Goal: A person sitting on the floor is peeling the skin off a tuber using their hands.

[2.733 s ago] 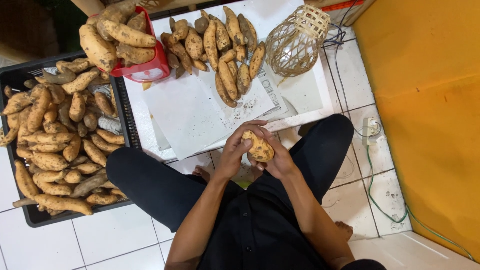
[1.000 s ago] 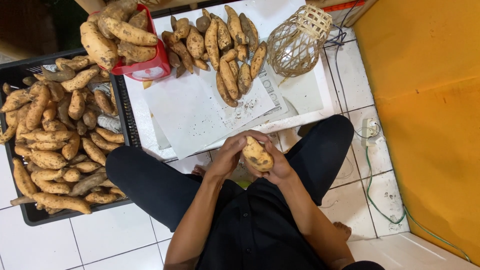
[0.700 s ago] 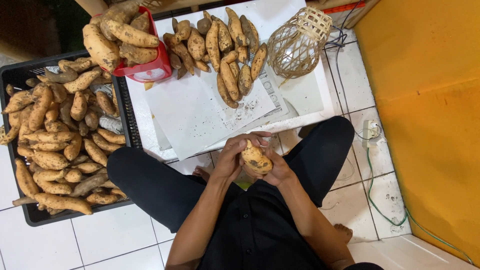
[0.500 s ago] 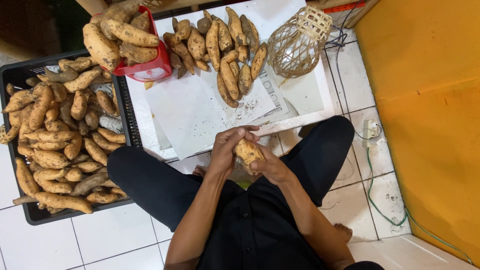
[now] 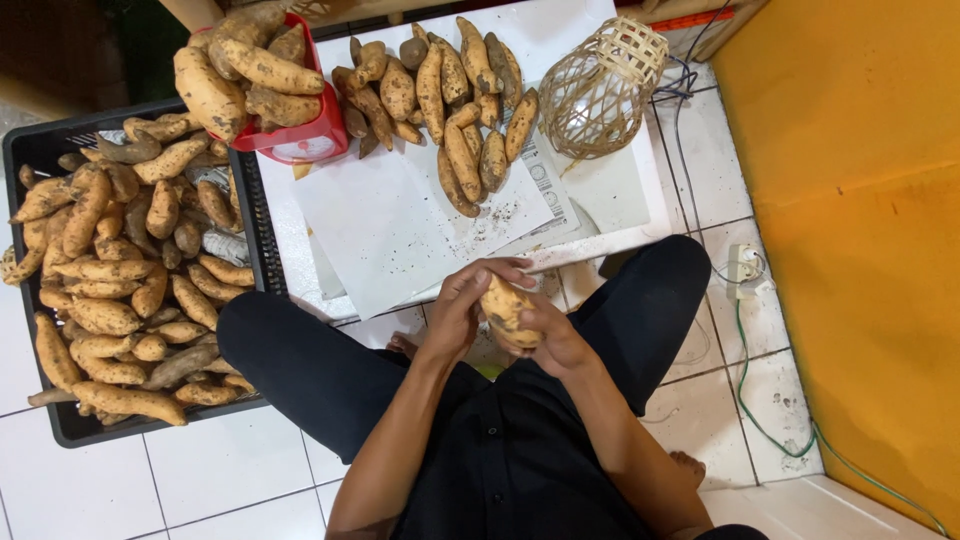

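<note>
I sit cross-legged on the tiled floor in black clothes. Both hands hold one sweet potato [image 5: 506,306] above my lap. My left hand [image 5: 462,306] wraps its left side, fingers curled over the top. My right hand [image 5: 553,336] cups it from below and the right. White paper [image 5: 400,225] lies just in front of my hands on a low white board [image 5: 610,190].
A black crate [image 5: 250,215] full of sweet potatoes stands at my left. A red scale [image 5: 295,140] heaped with sweet potatoes sits at the board's far left; a loose pile [image 5: 440,95] lies beside it. A woven bamboo basket [image 5: 598,92] lies at the far right. Cables and an orange wall are on the right.
The sweet potato has turned in my hands and shifted slightly left and up. My left fingers now curl over its top. Nothing else moved.
</note>
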